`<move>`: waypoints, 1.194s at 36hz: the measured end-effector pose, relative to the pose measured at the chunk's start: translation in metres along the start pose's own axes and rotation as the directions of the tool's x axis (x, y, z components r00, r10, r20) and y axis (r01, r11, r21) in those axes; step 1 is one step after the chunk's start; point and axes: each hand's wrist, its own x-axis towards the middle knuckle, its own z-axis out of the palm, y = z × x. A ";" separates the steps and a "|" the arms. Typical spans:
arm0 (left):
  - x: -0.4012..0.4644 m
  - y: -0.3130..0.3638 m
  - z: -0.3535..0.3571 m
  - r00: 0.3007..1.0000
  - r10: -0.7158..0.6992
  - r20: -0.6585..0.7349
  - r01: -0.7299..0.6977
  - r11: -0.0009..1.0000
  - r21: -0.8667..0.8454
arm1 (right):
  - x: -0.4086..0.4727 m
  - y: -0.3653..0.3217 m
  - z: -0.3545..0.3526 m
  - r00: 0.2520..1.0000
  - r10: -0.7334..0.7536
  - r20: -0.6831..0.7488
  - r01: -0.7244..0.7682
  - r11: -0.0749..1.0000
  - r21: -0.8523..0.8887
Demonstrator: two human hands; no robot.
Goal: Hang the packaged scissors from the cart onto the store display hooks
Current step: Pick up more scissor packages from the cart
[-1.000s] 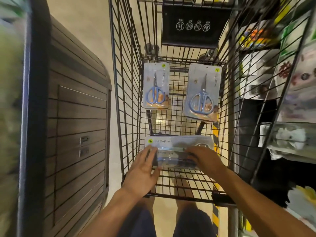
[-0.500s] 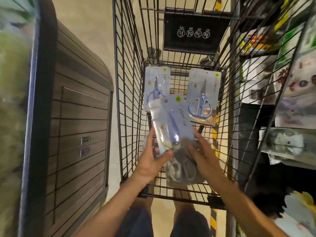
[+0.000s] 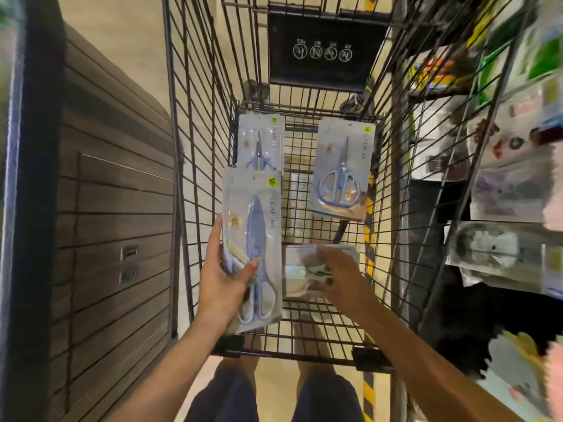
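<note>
Packaged blue-handled scissors in a clear blister card (image 3: 254,248) stand upright above the black wire shopping cart (image 3: 195,147), gripped by the left hand (image 3: 224,287), thumb across the front, fingers behind. The right hand (image 3: 338,275) reaches down with curled fingers onto a second, blurred pack lying flat on the cart floor (image 3: 301,269); whether it grips that pack cannot be told. Two more scissor packs lie at the far end, one at the left (image 3: 262,138), one at the right (image 3: 341,169). Cart walls close in on both sides. A dark wooden slatted cabinet (image 3: 106,208) stands left; blurred store shelves of packaged goods (image 3: 511,178) crowd the right
</note>
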 end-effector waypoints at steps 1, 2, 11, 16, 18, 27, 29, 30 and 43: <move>0.000 -0.001 -0.001 1.000 -0.001 0.002 0.001 1.000 0.001 | 0.003 0.004 0.004 0.999 -0.031 -0.015 0.030 0.999 -0.042; -0.001 -0.003 -0.002 1.000 0.001 0.003 -0.001 1.000 0.001 | 0.006 0.009 0.010 0.998 -0.064 -0.030 0.061 0.994 -0.089; -0.003 -0.006 -0.001 1.000 0.026 -0.007 -0.026 1.000 0.010 | 0.022 0.021 0.033 0.985 -0.168 -0.033 0.140 0.904 -0.403; -0.005 -0.003 -0.001 0.999 0.011 -0.038 -0.010 0.999 0.030 | 0.026 0.022 0.030 0.977 -0.210 -0.045 0.173 0.894 -0.413; -0.006 -0.003 -0.002 0.999 0.003 -0.046 -0.002 0.999 0.035 | 0.026 0.024 0.029 0.970 -0.236 -0.052 0.189 0.875 -0.446; -0.007 0.005 -0.004 0.996 0.051 -0.069 -0.043 0.991 0.124 | 0.022 0.009 -0.002 0.975 -0.075 0.208 0.160 0.889 -0.430; -0.010 0.010 -0.004 0.996 0.060 -0.072 -0.050 0.988 0.143 | 0.022 0.005 -0.009 0.970 -0.052 0.238 0.154 0.888 -0.432; -0.012 0.014 -0.004 0.995 0.063 -0.075 -0.051 0.987 0.151 | 0.019 0.001 -0.014 0.966 -0.060 0.251 0.165 0.891 -0.423; -0.069 0.167 -0.026 0.966 0.257 -0.024 -0.246 0.946 0.212 | -0.098 -0.107 -0.128 0.992 -0.092 -0.088 0.114 0.948 0.298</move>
